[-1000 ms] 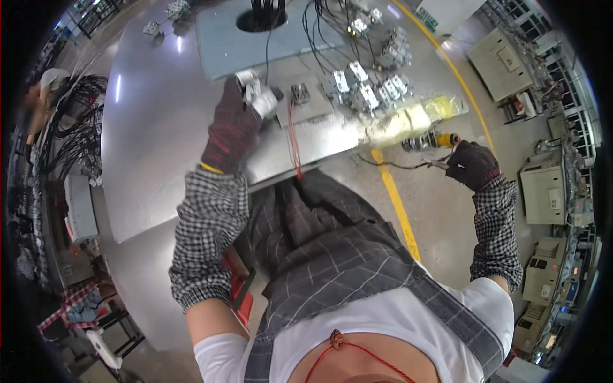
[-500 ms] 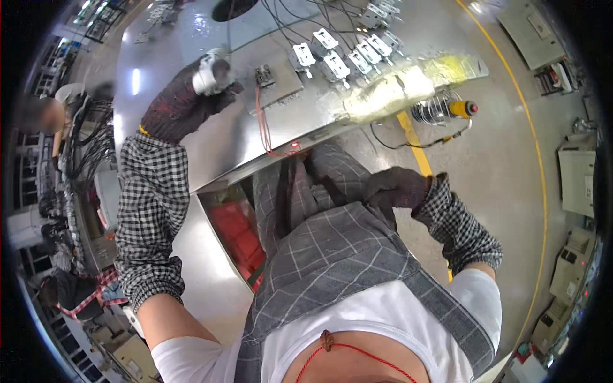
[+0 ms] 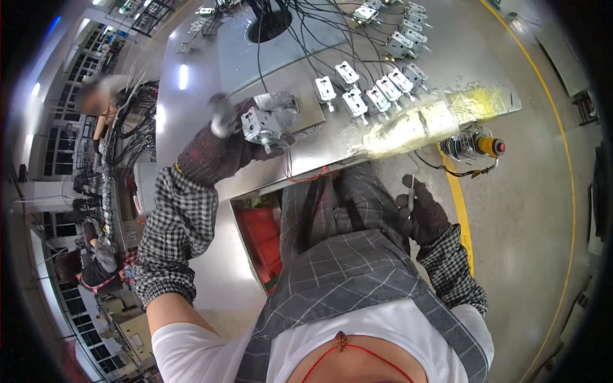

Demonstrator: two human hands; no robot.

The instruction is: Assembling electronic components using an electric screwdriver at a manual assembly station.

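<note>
My left hand (image 3: pixel 216 148), in a dark knitted glove with pale fingertips, is closed around a silver metal box-shaped device (image 3: pixel 260 124) with a short round stub. It holds the device over the front part of the steel table (image 3: pixel 201 115). A black cable runs down toward the device from above. At my right side, off the table edge, my right hand (image 3: pixel 429 217) wears a dark glove and pinches a thin pale rod (image 3: pixel 411 195). Thin red wires (image 3: pixel 288 169) hang over the table edge beneath the left hand. The plate (image 3: pixel 311 108) behind the device is partly hidden.
Several similar white-and-silver devices (image 3: pixel 355 102) with black cables lie at the back right. Cables pass through a round hole (image 3: pixel 268 27). A yellow-wrapped bundle (image 3: pixel 412 131) lies along the right edge, near a yellow caged lamp (image 3: pixel 488 145). An open drawer (image 3: pixel 258 239) holds red material.
My left hand has taken hold of a silver device and brought it over the plate. My right hand has come away from my lap, now with a thin rod in it. The view has shifted.
</note>
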